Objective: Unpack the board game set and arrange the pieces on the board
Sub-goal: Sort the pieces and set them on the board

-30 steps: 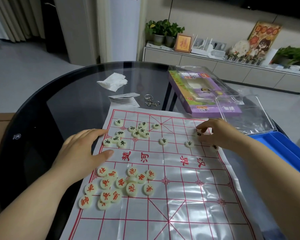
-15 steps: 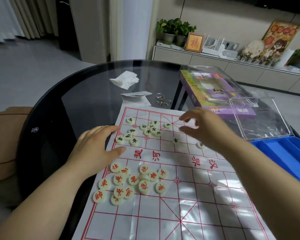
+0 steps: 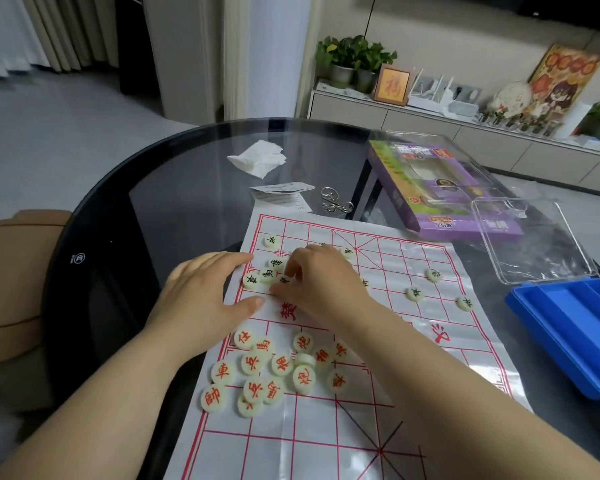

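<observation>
Pale, black-lettered pieces point(image 3: 267, 274) are being pinched at by the right hand point(image 3: 321, 282), fingertips closed together on one disc near the paper board's point(image 3: 388, 341) far-left corner. The left hand point(image 3: 201, 299) is laid flat and open on the board's left edge. Red-lettered pieces point(image 3: 274, 368) are heaped nearer. Three black ones are spread out to the right. A blue tray point(image 3: 575, 334) is parked on the counter point(image 3: 174, 202).

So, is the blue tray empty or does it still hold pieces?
Empty: the blue tray shows only bare grooves, though its right end is cut off.
</observation>
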Demonstrator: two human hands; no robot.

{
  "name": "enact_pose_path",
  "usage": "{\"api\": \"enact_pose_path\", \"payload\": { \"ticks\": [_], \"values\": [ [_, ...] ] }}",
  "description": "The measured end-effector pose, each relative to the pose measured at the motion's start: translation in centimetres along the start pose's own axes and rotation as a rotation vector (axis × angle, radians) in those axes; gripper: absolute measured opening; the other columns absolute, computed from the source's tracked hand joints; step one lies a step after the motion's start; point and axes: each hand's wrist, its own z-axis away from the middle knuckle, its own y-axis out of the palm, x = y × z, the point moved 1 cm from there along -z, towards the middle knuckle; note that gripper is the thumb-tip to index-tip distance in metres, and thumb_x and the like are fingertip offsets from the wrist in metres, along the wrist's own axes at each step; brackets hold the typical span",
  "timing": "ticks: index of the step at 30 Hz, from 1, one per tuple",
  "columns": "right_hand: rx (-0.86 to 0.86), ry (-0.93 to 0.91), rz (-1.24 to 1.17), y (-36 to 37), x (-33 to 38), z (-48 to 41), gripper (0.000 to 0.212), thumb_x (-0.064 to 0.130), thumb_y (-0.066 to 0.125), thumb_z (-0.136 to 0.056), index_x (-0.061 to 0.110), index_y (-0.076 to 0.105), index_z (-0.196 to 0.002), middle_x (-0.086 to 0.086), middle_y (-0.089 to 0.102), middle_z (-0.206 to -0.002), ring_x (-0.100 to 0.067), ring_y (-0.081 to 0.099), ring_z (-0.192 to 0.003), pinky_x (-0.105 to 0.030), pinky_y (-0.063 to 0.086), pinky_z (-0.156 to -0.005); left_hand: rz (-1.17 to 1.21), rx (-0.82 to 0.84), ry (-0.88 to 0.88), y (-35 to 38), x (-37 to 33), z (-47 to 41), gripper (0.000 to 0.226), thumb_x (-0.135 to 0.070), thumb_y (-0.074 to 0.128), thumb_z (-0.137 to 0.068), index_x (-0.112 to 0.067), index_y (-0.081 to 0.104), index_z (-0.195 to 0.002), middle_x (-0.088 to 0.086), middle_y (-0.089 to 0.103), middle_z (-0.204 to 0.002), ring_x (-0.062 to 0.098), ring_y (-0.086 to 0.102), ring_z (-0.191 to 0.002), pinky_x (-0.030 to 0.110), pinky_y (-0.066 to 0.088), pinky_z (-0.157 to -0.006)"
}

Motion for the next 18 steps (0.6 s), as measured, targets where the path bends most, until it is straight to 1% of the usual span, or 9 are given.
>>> {"api": "enact_pose_path", "payload": {
  "ticks": [5,10,12,18],
  "values": [
    [0.016,0.0,-0.021,-0.7,-1.6,0.1,0.027,0.027,0.058,-0.085,0.014,0.063,-0.109,-0.004,0.062,-0.109,-0.021,0.044,-0.107,-0.025,0.034,-0.081,0.005,0.018,-0.007,-0.1,-0.2,0.1,0.059,-0.045,0.055,-0.084,-0.036,0.029,-0.136,-0.013,0.03,-0.145,0.012,0.02,-0.136,0.031,0.013,-0.111],
    [0.026,-0.022,0.001,-1.5,-2.7,-0.3,0.027,0.02,0.054,-0.089,0.018,0.063,-0.115,-0.002,0.061,-0.118,-0.022,0.044,-0.11,-0.026,0.035,-0.089,0.006,0.026,-0.018,-0.2,-0.3,0.1,0.059,-0.044,0.055,-0.084,-0.035,0.029,-0.136,-0.013,0.029,-0.145,0.013,0.02,-0.136,0.031,0.013,-0.111],
    [0.05,-0.049,0.027,-1.6,-2.7,-0.4,0.028,0.018,0.053,-0.09,0.019,0.062,-0.116,0.0,0.061,-0.12,-0.021,0.044,-0.111,-0.027,0.035,-0.09,0.005,0.029,-0.021,-0.3,-0.4,0.1,0.06,-0.044,0.055,-0.084,-0.035,0.029,-0.136,-0.013,0.029,-0.145,0.013,0.019,-0.136,0.031,0.013,-0.112],
    [0.088,-0.131,0.032,-1.6,-2.8,0.2,0.029,0.014,0.053,-0.088,0.018,0.063,-0.115,0.001,0.06,-0.121,-0.02,0.043,-0.109,-0.021,0.03,-0.085,0.007,0.029,-0.018,-0.3,-0.3,0.1,0.059,-0.044,0.055,-0.084,-0.035,0.029,-0.136,-0.013,0.03,-0.145,0.013,0.021,-0.136,0.032,0.014,-0.112]
  ]
}}
